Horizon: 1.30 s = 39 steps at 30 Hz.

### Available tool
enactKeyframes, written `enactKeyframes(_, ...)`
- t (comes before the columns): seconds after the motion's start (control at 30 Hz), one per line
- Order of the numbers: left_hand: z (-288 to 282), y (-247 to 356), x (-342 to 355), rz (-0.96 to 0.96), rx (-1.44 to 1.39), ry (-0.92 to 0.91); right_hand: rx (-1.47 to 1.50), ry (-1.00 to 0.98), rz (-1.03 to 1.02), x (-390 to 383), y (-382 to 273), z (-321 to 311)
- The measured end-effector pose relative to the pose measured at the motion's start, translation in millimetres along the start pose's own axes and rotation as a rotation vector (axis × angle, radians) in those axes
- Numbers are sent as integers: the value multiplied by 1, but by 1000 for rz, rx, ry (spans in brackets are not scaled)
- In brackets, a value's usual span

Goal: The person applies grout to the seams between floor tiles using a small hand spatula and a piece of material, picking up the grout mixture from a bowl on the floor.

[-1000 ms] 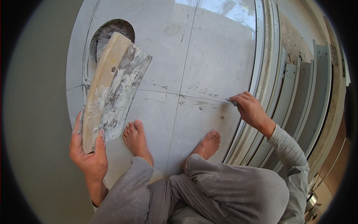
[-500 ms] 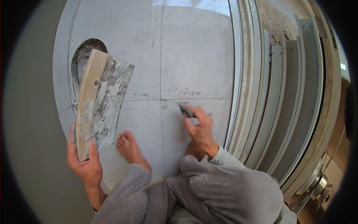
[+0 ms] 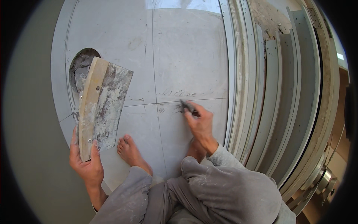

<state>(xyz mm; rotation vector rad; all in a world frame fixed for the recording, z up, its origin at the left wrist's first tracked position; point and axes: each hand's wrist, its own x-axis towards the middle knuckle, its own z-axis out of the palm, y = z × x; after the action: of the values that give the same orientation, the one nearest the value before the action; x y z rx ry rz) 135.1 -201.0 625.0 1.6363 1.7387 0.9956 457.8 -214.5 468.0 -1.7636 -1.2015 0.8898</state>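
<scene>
My left hand (image 3: 86,164) grips a wide putty knife (image 3: 112,104) with a pale wooden handle and a blade crusted with grey and white residue. The knife lies at an angle partly over a round dark recess (image 3: 84,56) with grey paste in it. My right hand (image 3: 201,127) pinches a small dark scraper (image 3: 189,109), its tip at a joint in the grey tiles (image 3: 186,56) among dark smears. My bare feet (image 3: 130,151) rest on the tiles below both hands.
Metal door or window tracks (image 3: 246,93) and stepped grey channels (image 3: 304,74) run along the right side. A rough dirty strip (image 3: 270,15) is beyond them at top right. A dull grey-green surface (image 3: 33,112) fills the left edge. Metal fittings (image 3: 324,179) sit at lower right.
My right hand has moved left, away from the track toward the middle of the tiles, with the small scraper. The view has shifted; my left hand still grips the putty knife.
</scene>
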Motion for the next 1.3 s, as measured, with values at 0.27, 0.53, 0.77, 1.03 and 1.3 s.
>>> enactKeyframes(0.27,-51,-25,-7,11,23,47,-347,151,-198,3,-24,40)
enactKeyframes(0.53,-131,-44,-30,-44,-2,82,-23,-224,-234,-18,-97,116)
enactKeyframes(0.77,-208,-75,-56,-41,40,158,-383,-543,-582,-90,-122,168)
enactKeyframes(1.03,-276,-110,-85,-61,65,222,-502,-611,-838,-109,-141,193)
enactKeyframes(1.3,-324,-124,-112,-35,9,270,-532,-688,-1108,-122,-162,215)
